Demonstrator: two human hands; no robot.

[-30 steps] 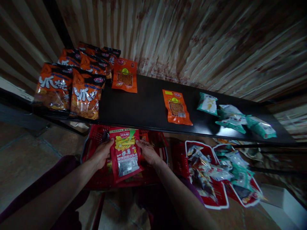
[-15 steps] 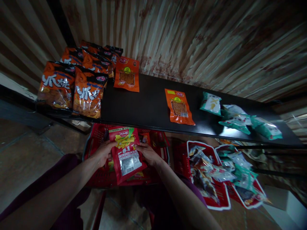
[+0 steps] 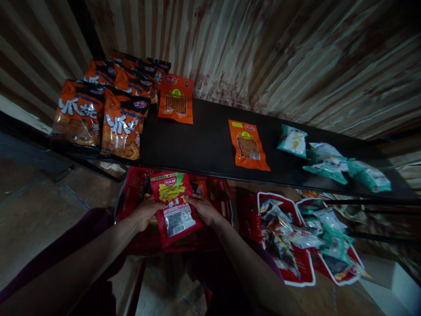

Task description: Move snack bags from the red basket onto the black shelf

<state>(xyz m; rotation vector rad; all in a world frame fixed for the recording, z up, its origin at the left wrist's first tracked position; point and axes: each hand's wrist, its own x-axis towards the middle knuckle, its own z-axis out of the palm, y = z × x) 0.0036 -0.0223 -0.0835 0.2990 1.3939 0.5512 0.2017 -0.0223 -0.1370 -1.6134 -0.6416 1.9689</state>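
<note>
Between my two hands is a red snack bag (image 3: 174,210) with yellow sticks pictured on its front and a barcode low down. My left hand (image 3: 148,211) is closed on its left edge, thumb on the front. On the right edge my right hand (image 3: 203,210) grips it in the same way. The bag is held over a red basket (image 3: 131,184) with other snack packets inside, partly hidden by the bag and hands. Beyond the basket runs a black shelf (image 3: 204,140). An orange packet (image 3: 248,145) lies on it, and another orange packet (image 3: 176,100) leans upright farther back.
Orange and black snack bags (image 3: 123,125) stand in rows at the shelf's left end. Several green and white bags (image 3: 325,160) lie at its right. Below, a red basket (image 3: 309,267) and a second red basket (image 3: 353,272) hold packets, near a white box (image 3: 391,281).
My left hand has shifted slightly, its thumb now farther onto the front of the red bag. The bag stays in both hands over the basket. The view has moved a little.
</note>
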